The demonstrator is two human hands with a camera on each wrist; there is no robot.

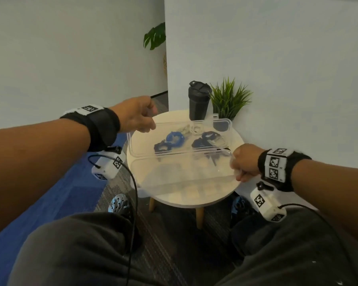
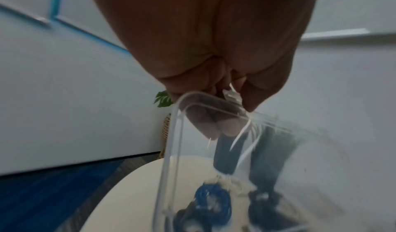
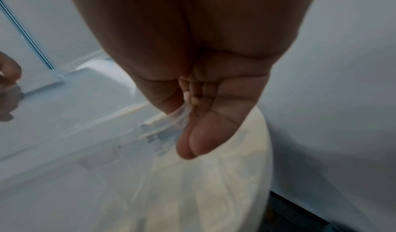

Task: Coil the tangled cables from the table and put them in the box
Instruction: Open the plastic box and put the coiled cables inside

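Left hand (image 1: 139,114) grips the lid's (image 1: 180,139) far corner, right hand (image 1: 245,162) grips its near corner, box (image 1: 186,178) right below.

The lid (image 1: 174,129), at the middle of the head view, is clear, glossy plastic with a smooth surface that catches light along its rim. The bench (image 1: 194,200) under it has a smooth, matt, cream top on pale wooden legs. At the upper middle, the bottle (image 1: 198,100) looks like matt black plastic. The floor (image 1: 170,234) at the bottom is rough woven carpet.
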